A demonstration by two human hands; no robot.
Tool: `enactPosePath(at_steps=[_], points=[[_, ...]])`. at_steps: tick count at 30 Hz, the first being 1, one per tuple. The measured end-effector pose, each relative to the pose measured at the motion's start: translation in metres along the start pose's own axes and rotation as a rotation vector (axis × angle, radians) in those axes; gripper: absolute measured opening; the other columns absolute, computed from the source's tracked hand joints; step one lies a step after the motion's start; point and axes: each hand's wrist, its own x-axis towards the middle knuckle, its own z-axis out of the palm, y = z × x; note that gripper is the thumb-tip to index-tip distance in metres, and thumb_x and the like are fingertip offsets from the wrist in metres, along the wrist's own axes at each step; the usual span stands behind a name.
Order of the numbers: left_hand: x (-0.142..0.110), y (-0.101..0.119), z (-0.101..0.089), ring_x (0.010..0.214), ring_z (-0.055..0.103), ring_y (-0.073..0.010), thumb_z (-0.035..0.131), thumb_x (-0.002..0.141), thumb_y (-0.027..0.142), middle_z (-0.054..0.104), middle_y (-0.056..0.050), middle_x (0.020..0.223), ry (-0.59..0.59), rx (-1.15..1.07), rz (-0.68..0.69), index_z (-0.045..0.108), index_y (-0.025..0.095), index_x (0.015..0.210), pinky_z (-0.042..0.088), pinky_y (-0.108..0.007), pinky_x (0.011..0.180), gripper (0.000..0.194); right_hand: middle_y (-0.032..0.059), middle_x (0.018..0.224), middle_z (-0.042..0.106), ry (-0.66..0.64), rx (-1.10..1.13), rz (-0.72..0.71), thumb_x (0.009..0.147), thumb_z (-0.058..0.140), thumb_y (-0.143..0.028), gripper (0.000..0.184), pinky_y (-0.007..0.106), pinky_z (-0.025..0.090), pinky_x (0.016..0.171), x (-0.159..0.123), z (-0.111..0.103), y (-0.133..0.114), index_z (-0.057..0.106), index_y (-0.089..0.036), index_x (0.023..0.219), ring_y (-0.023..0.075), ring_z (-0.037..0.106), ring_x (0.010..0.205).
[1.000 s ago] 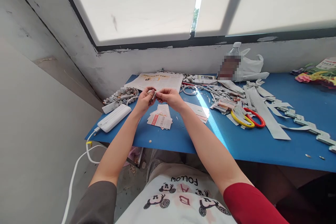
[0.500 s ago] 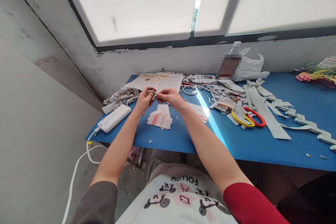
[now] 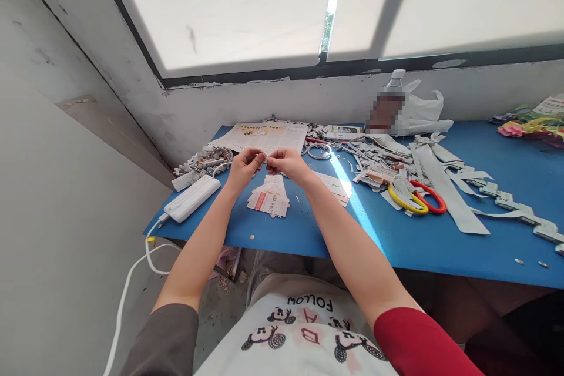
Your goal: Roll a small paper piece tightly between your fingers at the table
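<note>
Both my hands meet above the left part of the blue table (image 3: 308, 235). My left hand (image 3: 244, 167) and my right hand (image 3: 285, 163) pinch a small folded piece of paper (image 3: 264, 158) between their fingertips; most of it is hidden by the fingers. Just below the hands lies a small stack of cut paper slips (image 3: 269, 197) with red print. A white power bank (image 3: 192, 198) lies to the left of my left wrist.
A pile of folded paper pieces (image 3: 202, 163) sits at the table's left corner, a printed sheet (image 3: 259, 135) behind the hands. Yellow and red scissors (image 3: 414, 197), long paper strips (image 3: 445, 188), a bottle (image 3: 388, 103) and a white bag (image 3: 423, 108) lie to the right. A white cable (image 3: 132, 282) hangs off the left edge.
The fingertips of both hands have closed in tighter on the small paper piece, so less of it shows. The arms have barely moved.
</note>
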Motion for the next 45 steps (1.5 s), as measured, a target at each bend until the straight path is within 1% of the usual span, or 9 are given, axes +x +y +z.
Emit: enactPosePath(at_steps=[3,9,13,18,22,25,33,40,45], points=[[0.001,-0.004,0.000,0.045,0.043,-0.0081,0.070,0.073,0.055,0.054,0.002,0.055,0.026,0.035,0.046,0.062,0.017,0.079,0.031,-0.022,0.043,0.039,0.0003,0.052,0.063,0.025,-0.022,0.013,0.074,0.074,-0.014,0.018,0.021,0.048,0.053,0.000,-0.001,-0.002,0.062,-0.012,0.061,0.0090,0.059,0.049],[0.001,-0.004,-0.001,0.046,0.045,-0.0092,0.069,0.074,0.055,0.053,0.003,0.054,0.028,0.044,0.063,0.063,0.017,0.081,0.033,-0.023,0.044,0.039,0.0006,0.054,0.063,0.010,-0.015,-0.007,0.066,0.083,-0.026,0.024,0.022,0.049,0.055,-0.001,-0.003,-0.001,0.063,-0.013,0.062,0.0101,0.059,0.053],[0.000,0.000,-0.002,0.048,0.046,-0.0098,0.069,0.074,0.056,0.053,0.003,0.056,0.033,0.054,0.051,0.062,0.018,0.084,0.034,-0.023,0.045,0.040,0.0010,0.056,0.064,0.025,0.003,-0.005,0.069,0.080,-0.026,0.020,0.023,0.050,0.057,-0.002,-0.001,0.000,0.065,-0.013,0.065,0.0103,0.060,0.054],[0.000,0.000,-0.003,0.051,0.049,-0.0111,0.066,0.076,0.057,0.054,0.002,0.059,0.031,0.112,0.052,0.061,0.018,0.088,0.036,-0.024,0.048,0.042,0.0027,0.064,0.068,0.033,0.052,0.032,0.074,0.075,-0.024,0.011,0.023,0.050,0.061,-0.004,0.002,0.001,0.072,-0.013,0.077,0.0116,0.063,0.064],[-0.001,0.000,-0.004,0.055,0.052,-0.0123,0.063,0.078,0.055,0.058,0.001,0.063,0.020,0.201,0.060,0.061,0.019,0.090,0.039,-0.024,0.053,0.038,0.0057,0.074,0.071,0.055,0.043,0.059,0.073,0.076,-0.027,0.013,0.022,0.049,0.060,-0.005,0.003,0.001,0.073,-0.015,0.078,0.0149,0.067,0.075],[-0.003,0.001,-0.003,0.057,0.053,-0.0128,0.062,0.080,0.052,0.059,0.000,0.065,0.017,0.249,0.058,0.061,0.019,0.090,0.039,-0.024,0.054,0.035,0.0070,0.078,0.073,0.061,0.031,0.067,0.071,0.077,-0.027,0.014,0.022,0.048,0.058,-0.005,0.002,0.002,0.073,-0.016,0.077,0.0164,0.068,0.077],[-0.005,0.002,-0.002,0.058,0.052,-0.0132,0.061,0.082,0.050,0.059,0.000,0.064,0.035,0.328,0.067,0.062,0.019,0.089,0.039,-0.024,0.054,0.032,0.0050,0.065,0.070,0.089,-0.035,0.021,0.069,0.079,-0.025,0.013,0.022,0.049,0.056,0.000,0.002,0.006,0.071,-0.015,0.067,0.0163,0.067,0.071],[-0.004,0.001,-0.004,0.057,0.052,-0.0141,0.060,0.083,0.049,0.058,-0.001,0.063,0.030,0.333,0.080,0.063,0.018,0.089,0.038,-0.025,0.053,0.031,0.0046,0.063,0.069,0.088,0.021,-0.008,0.062,0.085,-0.031,0.021,0.026,0.055,0.065,0.002,0.002,0.009,0.072,-0.014,0.066,0.0151,0.066,0.066],[-0.004,0.001,-0.005,0.057,0.052,-0.0138,0.060,0.083,0.048,0.058,-0.001,0.062,0.027,0.331,0.071,0.063,0.018,0.088,0.039,-0.025,0.053,0.030,0.0037,0.060,0.068,0.099,0.054,-0.007,0.063,0.084,-0.027,0.019,0.028,0.056,0.070,0.003,0.003,0.009,0.071,-0.013,0.061,0.0138,0.066,0.064]])
